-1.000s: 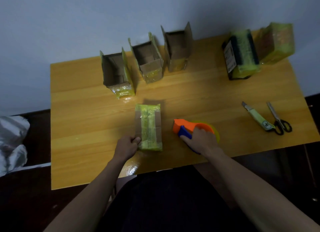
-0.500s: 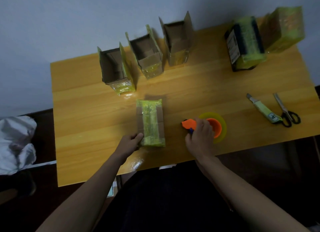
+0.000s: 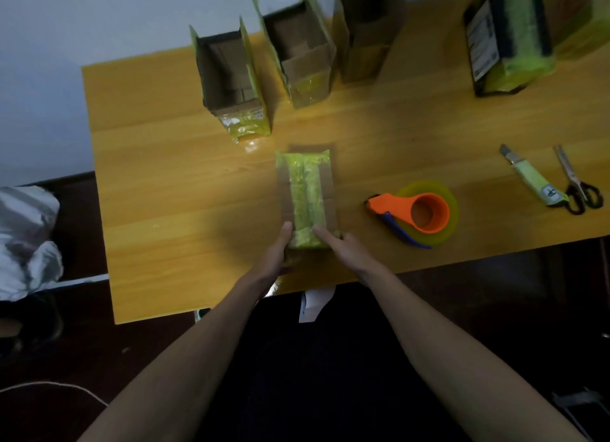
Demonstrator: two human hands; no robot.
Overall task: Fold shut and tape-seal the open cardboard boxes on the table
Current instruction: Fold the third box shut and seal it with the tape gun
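Observation:
A closed cardboard box (image 3: 307, 194) with green tape along its top lies at the table's middle front. My left hand (image 3: 274, 253) lies flat against its near left side, fingers straight. My right hand (image 3: 343, 247) touches the near end, its index finger straight on the tape. The orange tape dispenser (image 3: 419, 212) with its green roll lies on the table, right of the box and free of both hands. Three open boxes stand at the back: left box (image 3: 227, 82), middle box (image 3: 303, 55), right box (image 3: 366, 32).
Two taped boxes stand at the back right: a dark one (image 3: 508, 35) and another (image 3: 581, 9) cut by the frame edge. A utility knife (image 3: 531, 179) and scissors (image 3: 574, 181) lie at the right. The wooden table (image 3: 171, 184) ends close to my body.
My right hand let go of the tape dispenser, left it on the table and moved left onto the taped box's near end. My left hand stays at the box. The camera moved closer.

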